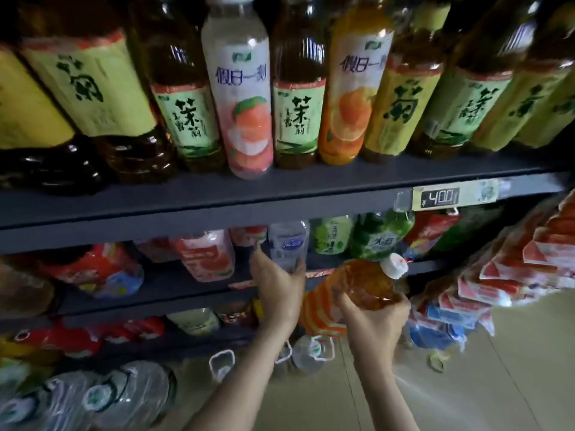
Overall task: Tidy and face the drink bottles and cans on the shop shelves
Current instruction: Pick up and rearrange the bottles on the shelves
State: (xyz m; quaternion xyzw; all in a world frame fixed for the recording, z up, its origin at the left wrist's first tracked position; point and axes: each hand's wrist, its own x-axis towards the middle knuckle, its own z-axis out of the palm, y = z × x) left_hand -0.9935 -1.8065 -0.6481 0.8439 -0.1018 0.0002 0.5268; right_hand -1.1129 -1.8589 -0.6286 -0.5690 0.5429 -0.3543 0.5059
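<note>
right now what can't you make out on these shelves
Head view:
- Label text on the amber plastic bottle with white cap in the right hand: motion blur.
- Base of the clear blue-labelled water bottle: covered by the left hand.
- Caps of the brown top-shelf tea bottles: cut by the top edge.

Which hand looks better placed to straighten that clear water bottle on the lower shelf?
Left. The left hand holds the clear water bottle at its base; the right hand grips an orange bottle.
</note>
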